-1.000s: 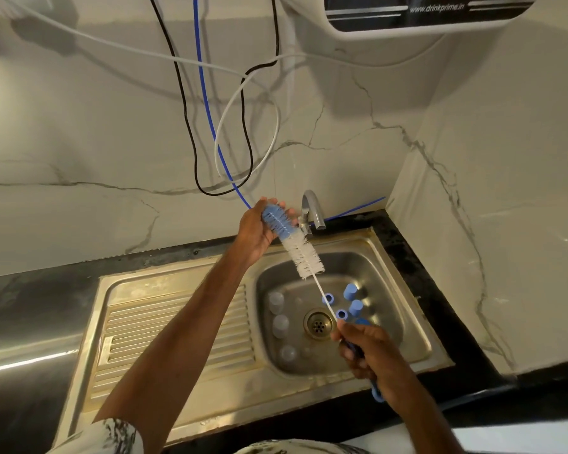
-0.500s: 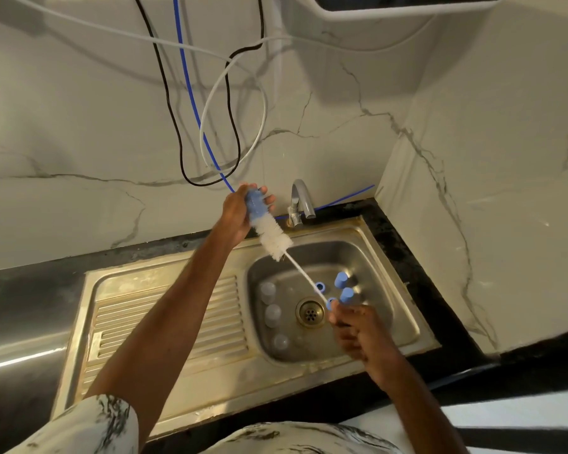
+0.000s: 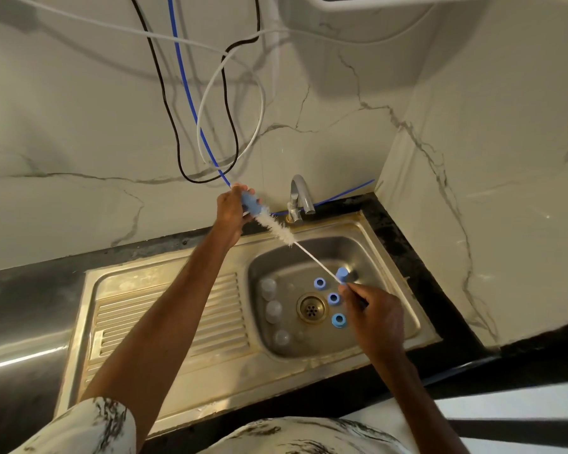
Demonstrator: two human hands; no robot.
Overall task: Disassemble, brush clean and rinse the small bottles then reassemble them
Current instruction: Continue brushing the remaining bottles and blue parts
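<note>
Lower right of frame, right hand (image 3: 371, 309) grips the handle end of the blue-and-white wire bottle brush (image 3: 279, 229); stem looks bendy, so hold it low. In the steel sink basin (image 3: 309, 257), small clear plastic bottles (image 3: 273, 311) sit left of the drain and blue caps (image 3: 333, 298) right, light and likely slippery. Upper centre, left hand (image 3: 232, 211) grips the soft blue tip, near the chrome tap (image 3: 300, 198). There is open room over the ribbed drainboard (image 3: 118, 316).

The person wears a shirt of off-white cloth streaked with black, marble-like veins, its left sleeve (image 3: 89, 427) showing below and left of the sink (image 3: 259, 378) and its front (image 3: 309, 434) directly below the sink, with both forearms bare down to the left hand (image 3: 232, 209) and right hand (image 3: 374, 317).
</note>
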